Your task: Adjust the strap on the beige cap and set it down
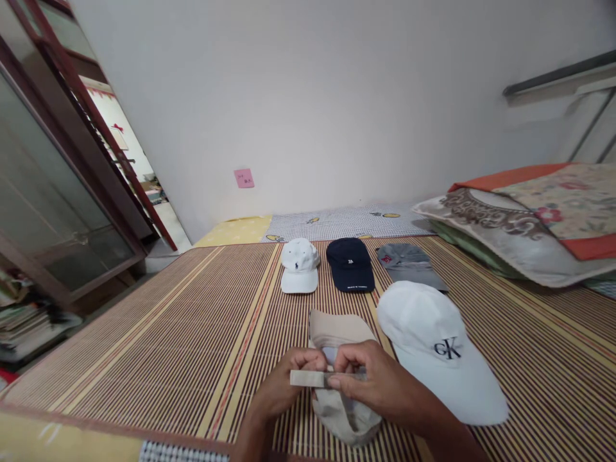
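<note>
A beige cap (341, 327) lies on the striped mat in front of me, its brim pointing away and its crown towards me. Its pale back strap (306, 378) runs sideways across my fingers, with the left end sticking out free. My left hand (291, 378) is closed at the strap, fingers curled behind it. Pinched between thumb and fingers of my right hand (368, 378) is the strap near its middle, where the buckle area is partly hidden. Close to my right forearm rests a white cap (428, 333) with black letters on its front.
Beyond the beige cap sit a small white cap (299, 264), a navy cap (350, 264) and a grey cap (409, 263) in a row on the mat (168, 333). Pillows (505, 237) are piled at right. A pink note (244, 178) sticks to the wall; a doorway opens at left.
</note>
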Demonstrator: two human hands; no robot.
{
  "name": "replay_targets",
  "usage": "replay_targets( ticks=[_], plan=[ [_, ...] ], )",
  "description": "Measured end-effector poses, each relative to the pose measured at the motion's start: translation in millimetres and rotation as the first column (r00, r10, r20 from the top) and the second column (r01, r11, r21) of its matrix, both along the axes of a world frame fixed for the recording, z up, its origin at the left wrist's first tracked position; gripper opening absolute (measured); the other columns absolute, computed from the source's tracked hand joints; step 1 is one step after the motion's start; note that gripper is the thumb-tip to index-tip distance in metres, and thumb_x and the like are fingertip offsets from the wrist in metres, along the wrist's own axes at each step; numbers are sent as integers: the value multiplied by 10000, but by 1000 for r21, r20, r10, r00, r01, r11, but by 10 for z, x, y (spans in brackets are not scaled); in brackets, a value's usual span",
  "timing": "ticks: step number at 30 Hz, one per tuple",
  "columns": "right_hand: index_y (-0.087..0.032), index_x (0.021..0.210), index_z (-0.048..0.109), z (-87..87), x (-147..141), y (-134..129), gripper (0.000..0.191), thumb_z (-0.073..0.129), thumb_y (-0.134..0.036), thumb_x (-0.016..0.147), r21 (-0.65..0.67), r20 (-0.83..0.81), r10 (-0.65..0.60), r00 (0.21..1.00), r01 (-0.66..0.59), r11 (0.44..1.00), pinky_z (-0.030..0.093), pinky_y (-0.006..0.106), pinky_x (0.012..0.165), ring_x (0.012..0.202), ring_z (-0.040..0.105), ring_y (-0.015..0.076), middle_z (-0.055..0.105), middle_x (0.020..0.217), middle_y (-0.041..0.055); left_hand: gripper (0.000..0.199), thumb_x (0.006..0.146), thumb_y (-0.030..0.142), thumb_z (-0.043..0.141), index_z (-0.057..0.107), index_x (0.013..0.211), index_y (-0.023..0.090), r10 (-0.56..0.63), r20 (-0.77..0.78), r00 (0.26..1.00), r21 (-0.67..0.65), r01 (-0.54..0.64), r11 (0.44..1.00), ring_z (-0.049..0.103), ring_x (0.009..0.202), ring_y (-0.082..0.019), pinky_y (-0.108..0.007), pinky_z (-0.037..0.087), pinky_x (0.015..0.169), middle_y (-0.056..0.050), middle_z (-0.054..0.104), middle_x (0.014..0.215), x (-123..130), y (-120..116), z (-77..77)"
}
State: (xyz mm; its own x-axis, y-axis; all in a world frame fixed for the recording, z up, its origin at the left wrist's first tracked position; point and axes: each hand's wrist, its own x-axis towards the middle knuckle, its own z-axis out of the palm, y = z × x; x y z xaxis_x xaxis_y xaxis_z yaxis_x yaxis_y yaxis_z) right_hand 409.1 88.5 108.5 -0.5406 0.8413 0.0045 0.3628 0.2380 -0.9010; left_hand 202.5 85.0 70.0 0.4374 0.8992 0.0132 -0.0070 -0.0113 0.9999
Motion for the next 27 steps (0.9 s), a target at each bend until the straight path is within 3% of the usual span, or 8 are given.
replay_targets(
  ticks=[4,8,13,19,27],
  plan=[
    [-200,668,583,3,10,1,179,668,-267,810,13,-2,-7,1000,7,1000,364,276,641,703,521,144,583,676,-37,621,867,748,566,683,743,151,59,132,990,-55,-52,997,457,654,-134,-266,354,635,-8,546,699,-22,9,-40],
    [-199,672,585,-33,25,21,184,671,-264,822,17,-32,-1,999,2,1000,361,273,639,700,526,139,583,672,-40,788,796,871,506,751,944,137,13,300,954,-118,24,993,554,734,-167,-277,425,676,-67,635,846,-113,23,-57],
    [-199,694,610,-82,44,26,177,678,-283,833,53,-14,-13,1000,13,999,347,271,615,699,524,142,583,691,-31,500,699,567,859,740,964,160,-58,57,997,-79,63,995,535,709,-128,-241,381,666,-16,635,821,-186,14,-8],
    [-192,687,614,-47,21,8,186,685,-285,832,31,2,10,1000,-10,999,362,272,630,717,546,149,620,701,-19,380,714,481,861,680,794,157,-62,12,998,-82,63,995,494,691,-113,-242,359,661,12,585,752,-144,-15,56],
    [-195,729,616,-68,149,80,302,580,-393,954,59,-18,38,999,-37,998,330,281,595,649,512,139,599,670,-27,385,758,503,824,647,776,161,-41,-13,999,-48,40,998,425,645,-95,-236,306,617,32,543,708,-165,-9,45]
  ],
)
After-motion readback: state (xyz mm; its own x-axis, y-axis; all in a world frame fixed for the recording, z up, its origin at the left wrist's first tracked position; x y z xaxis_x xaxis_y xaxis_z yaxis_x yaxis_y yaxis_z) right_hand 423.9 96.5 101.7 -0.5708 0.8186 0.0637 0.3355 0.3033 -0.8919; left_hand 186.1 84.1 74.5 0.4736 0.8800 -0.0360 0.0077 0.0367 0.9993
